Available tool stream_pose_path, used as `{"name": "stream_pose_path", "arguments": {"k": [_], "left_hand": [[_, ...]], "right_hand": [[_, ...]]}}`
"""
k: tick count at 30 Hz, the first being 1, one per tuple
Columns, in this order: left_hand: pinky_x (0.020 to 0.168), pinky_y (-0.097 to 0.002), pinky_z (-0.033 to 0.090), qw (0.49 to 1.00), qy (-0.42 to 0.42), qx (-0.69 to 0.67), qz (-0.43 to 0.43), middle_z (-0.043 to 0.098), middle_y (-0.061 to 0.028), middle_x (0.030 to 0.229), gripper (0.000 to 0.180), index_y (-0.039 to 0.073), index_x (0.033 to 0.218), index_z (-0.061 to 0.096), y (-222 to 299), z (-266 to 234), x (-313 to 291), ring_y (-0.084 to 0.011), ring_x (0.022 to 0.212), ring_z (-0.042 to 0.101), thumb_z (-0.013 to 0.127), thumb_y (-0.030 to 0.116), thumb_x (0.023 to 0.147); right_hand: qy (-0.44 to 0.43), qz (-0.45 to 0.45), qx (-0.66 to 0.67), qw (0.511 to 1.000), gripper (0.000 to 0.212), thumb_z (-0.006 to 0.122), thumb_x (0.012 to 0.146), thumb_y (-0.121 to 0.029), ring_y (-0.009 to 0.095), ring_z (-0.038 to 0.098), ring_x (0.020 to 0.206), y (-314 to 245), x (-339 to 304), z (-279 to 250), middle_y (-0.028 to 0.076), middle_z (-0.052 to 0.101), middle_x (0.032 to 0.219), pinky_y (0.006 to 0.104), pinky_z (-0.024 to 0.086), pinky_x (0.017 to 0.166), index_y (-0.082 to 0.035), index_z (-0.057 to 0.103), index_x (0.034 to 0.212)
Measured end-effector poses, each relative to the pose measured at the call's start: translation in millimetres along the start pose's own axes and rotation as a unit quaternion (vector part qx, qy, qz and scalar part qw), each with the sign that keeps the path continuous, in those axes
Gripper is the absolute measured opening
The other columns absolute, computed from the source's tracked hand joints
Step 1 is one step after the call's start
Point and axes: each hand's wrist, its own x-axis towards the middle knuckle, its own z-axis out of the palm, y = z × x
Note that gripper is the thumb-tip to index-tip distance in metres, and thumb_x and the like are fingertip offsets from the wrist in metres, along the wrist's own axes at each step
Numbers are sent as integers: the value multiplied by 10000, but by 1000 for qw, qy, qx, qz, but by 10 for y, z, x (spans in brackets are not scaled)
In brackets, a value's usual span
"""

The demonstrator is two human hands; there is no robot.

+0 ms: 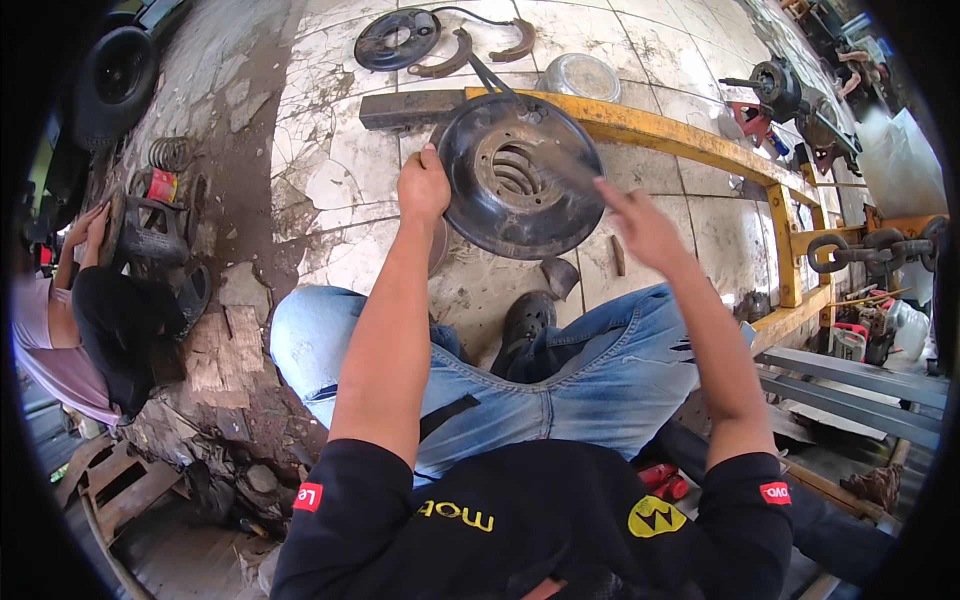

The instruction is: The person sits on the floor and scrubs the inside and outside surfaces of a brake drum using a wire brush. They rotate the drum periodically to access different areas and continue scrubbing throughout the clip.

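A round black brake backing plate (468,205), dusty and with a hole in its middle, stands tilted in front of my knees. My left hand (424,186) grips its left rim. My right hand (648,232) is closed round a brownish, elongated tool (572,168), which lies across the plate's right side; motion smears it, so its kind does not show. Through the centre hole a coil spring (515,172) is visible. Behind the plate runs a yellow metal frame (640,124) with a dark end.
Farther off lie a second backing plate (397,40), curved brake shoes (447,57) and a round metal part (582,77). A heavy chain (880,250) hangs at right. On the left another person (70,330) sits near a coil spring (170,153) and a tyre (115,80).
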Motion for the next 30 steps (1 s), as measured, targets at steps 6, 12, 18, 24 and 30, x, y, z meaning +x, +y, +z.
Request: {"name": "stream_pose_path", "arguments": {"k": [6,12,18,24,30], "left_hand": [[890,-471,447,1000,13,19,13,643,-297,1024,530,-49,1035,637,-25,33,74,-461,1006,595,376,409,982],[881,-474,448,1000,5,-7,8,645,-291,1020,540,-53,1040,636,70,37,51,-462,997,594,370,413,983],[851,-479,456,1000,18,14,0,650,-289,979,526,-50,1010,637,60,47,47,-456,965,604,389,413,986],[850,-482,456,1000,-2,20,13,647,-294,992,519,-45,1007,643,71,24,37,-459,969,603,395,411,982],[860,-488,450,999,18,30,15,645,-296,999,521,-41,1016,647,66,35,57,-467,969,598,389,409,978]], "right_hand": [[116,-102,132,979,561,539,948,-203,347,588,897,-43,143,-78,165,556,985,432,482,818,-357,358,1456],[38,9,78,996,583,546,940,-177,360,576,875,427,83,-12,166,568,1003,436,473,808,-338,352,1466],[142,-122,119,975,580,535,943,-172,359,583,823,-53,185,-77,165,567,970,456,481,746,-362,354,1461],[76,98,-1,992,581,536,953,-202,341,600,831,553,355,73,169,558,980,455,496,753,-413,334,1456],[127,-38,82,988,527,532,958,-234,356,588,811,-9,287,97,173,552,946,438,486,739,-383,380,1441]]}}
